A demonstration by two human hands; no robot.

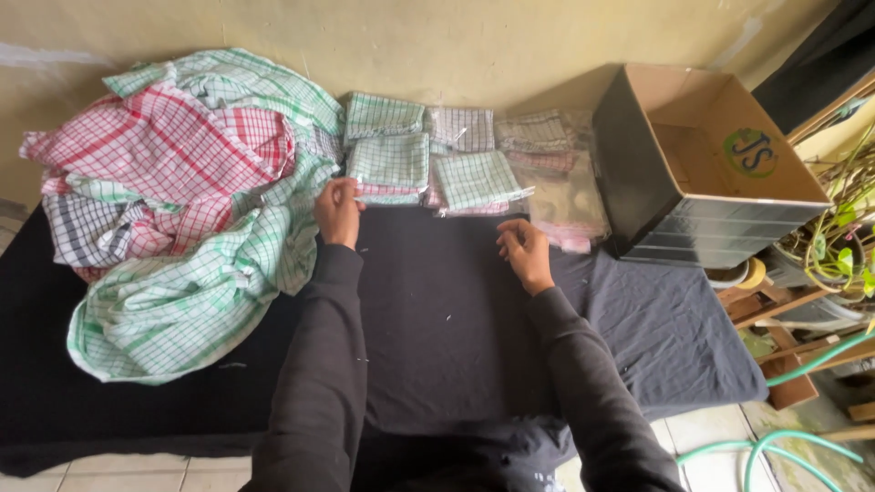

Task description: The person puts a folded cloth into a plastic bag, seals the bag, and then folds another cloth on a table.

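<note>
My left hand (337, 211) reaches to the front edge of a stack of folded green-checked cloths in clear bags (390, 164) and touches its lower left corner; whether the fingers grip it is unclear. My right hand (526, 253) hovers over the black cloth table cover (437, 319), fingers loosely curled, holding nothing. It is just below another bagged folded green-checked cloth (476, 180). A big loose pile of red, green and grey checked cloths (182, 200) lies to the left of my left hand.
More bagged folded cloths (547, 146) line the yellowish wall. An open cardboard box (720, 155) lies on its side at the right. Potted plants (843, 246) and green hoses (784, 446) sit off the table's right edge.
</note>
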